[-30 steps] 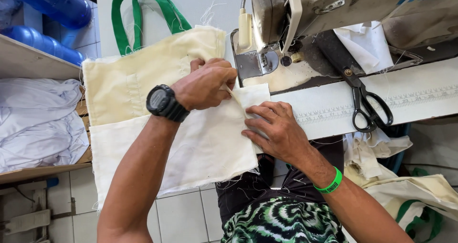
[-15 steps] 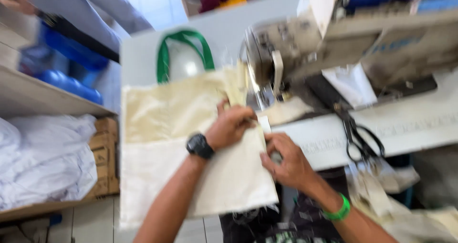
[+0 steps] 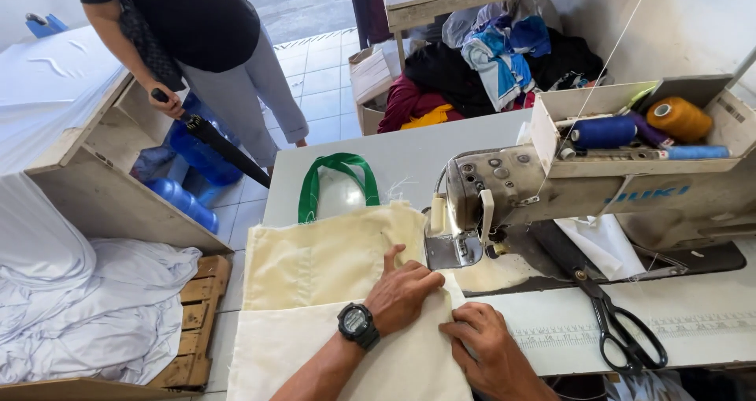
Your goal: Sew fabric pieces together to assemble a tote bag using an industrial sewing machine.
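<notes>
The bag lies flat on the surface, right beside the sewing machine. It is cream on top and white below, with a green handle at the far end. The left hand rests on the cloth with its fingers spread a little, pressing down near the needle. The right hand lies flat too, holding the edge close by (it may be pinching a fold, but that is hard to see). The cloth looks soft, thin and light, so it would bend and slide easily. Flat palms near the seam look like the best hold. Black scissors lie off to the right.
</notes>
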